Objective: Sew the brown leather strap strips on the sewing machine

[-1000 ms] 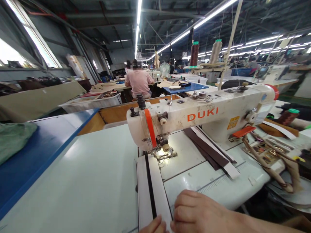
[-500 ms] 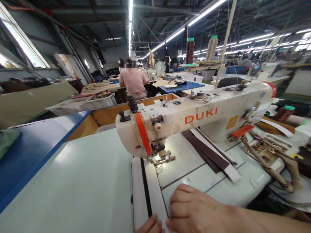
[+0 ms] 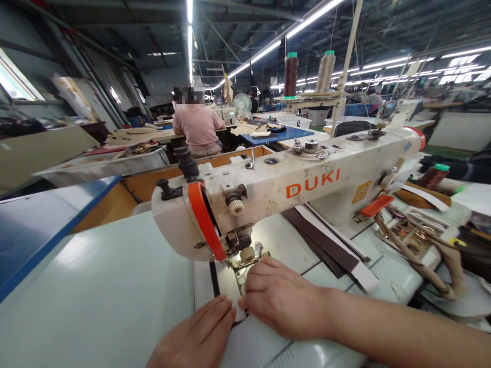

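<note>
A white strip (image 3: 229, 286) with a black band (image 3: 214, 278) along it lies under the needle area of the sewing machine (image 3: 264, 189). My left hand (image 3: 201, 329) rests on the near end of the strip, its fingers stretched out and close together; its thumb is hidden. My right hand (image 3: 282, 299) is closed at the strip's right edge, just in front of the presser foot (image 3: 245, 258), with curled fingers and the thumb and forefinger pinching that edge. The machine's lamp lights the stitching spot.
Dark brown and white strips (image 3: 326, 243) lie under the machine arm. Right of them stands a tray of small metal parts (image 3: 420, 230). Thread cones (image 3: 290, 74) stand behind the machine. A blue tabletop (image 3: 49, 220) is at left. A person in pink (image 3: 197, 125) sits further back.
Both hands have moved forward, up to the presser foot. The strip has moved further under the machine, with less of it showing in front. The view has shifted slightly.
</note>
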A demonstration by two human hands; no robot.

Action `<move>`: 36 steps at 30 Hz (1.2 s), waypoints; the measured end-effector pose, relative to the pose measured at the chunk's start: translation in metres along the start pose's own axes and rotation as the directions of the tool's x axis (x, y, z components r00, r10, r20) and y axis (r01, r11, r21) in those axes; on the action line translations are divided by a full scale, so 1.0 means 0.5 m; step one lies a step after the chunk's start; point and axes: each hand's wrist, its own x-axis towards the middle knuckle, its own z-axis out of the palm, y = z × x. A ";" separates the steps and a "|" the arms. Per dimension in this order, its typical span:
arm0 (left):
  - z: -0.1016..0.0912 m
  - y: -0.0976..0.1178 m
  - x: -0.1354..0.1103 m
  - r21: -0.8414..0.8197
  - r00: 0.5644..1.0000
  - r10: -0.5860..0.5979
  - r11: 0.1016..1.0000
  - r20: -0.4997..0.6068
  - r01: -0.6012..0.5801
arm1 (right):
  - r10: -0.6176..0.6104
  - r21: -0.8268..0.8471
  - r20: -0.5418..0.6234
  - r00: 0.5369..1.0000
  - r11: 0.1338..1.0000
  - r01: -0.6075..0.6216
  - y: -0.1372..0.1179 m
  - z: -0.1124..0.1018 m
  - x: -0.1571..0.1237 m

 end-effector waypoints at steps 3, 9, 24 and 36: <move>0.006 -0.018 0.017 0.024 1.000 -0.010 1.000 0.004 0.010 | 0.063 -0.051 -0.036 0.997 0.997 -0.065 0.006 0.012 0.011; 0.028 -0.060 0.024 0.106 0.995 0.086 0.990 0.057 -0.091 | 0.170 -0.071 -0.059 0.984 0.982 -0.174 0.003 0.022 0.022; 0.019 -0.062 -0.014 0.095 0.992 -0.106 0.991 0.075 0.099 | 0.160 -0.018 -0.174 0.972 0.986 -0.165 -0.010 0.020 0.005; -0.150 0.053 -0.137 0.238 0.917 -0.392 0.900 0.078 0.364 | 0.051 0.082 -0.238 0.970 0.996 -0.032 -0.042 0.016 -0.019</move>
